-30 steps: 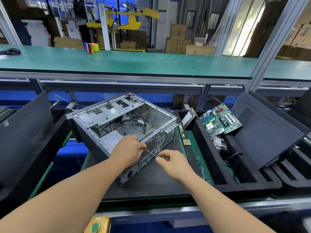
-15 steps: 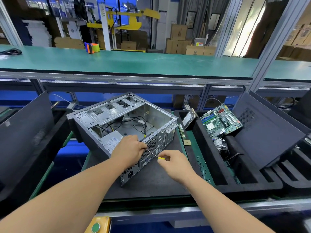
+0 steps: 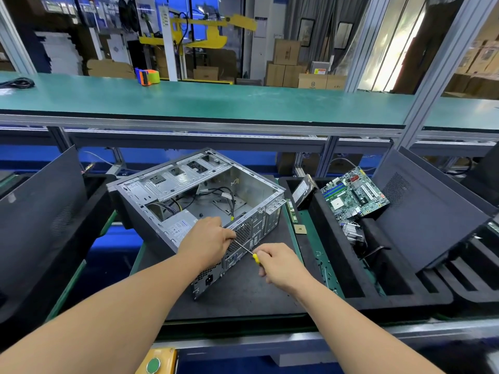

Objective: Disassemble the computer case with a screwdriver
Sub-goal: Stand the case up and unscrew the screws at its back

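Computer case (image 3: 199, 201) lies on its side on the dark mat (image 3: 243, 287), centre of the frame, open side up, rear panel turned toward the camera. Motherboard (image 3: 355, 195) already out, resting in the foam tray (image 3: 334, 238) at right centre, so the shell is largely stripped; power supply (image 3: 179, 225) is still in the near corner of the case.

Right hand (image 3: 282, 263) grips the yellow handle of the screwdriver (image 3: 247, 251), fingers curled round it. The shaft runs up and left toward the rear panel beside the fan grille. Left hand (image 3: 209, 240) rests on the rear edge of the case, fingers curled over the tip end of the shaft; whether they pinch the shaft or only steady it cannot be told, since the tip and the screw are hidden under that hand.

Judgement: step in hand is backing out a rear-panel screw, likely one holding the power supply.

To do it well:
- Keep the shaft in line with the screw axis; it sits at a shallow slant now, and a slanted tip tends to cam out.
- Push in along the shaft while turning.
- Left hand bears down on the case so it does not slide on the mat.
- Guiding fingers stay near the tip to catch the screw as it comes free.
- Risk: loose screw dropping inside the case among the cables (image 3: 216, 193).
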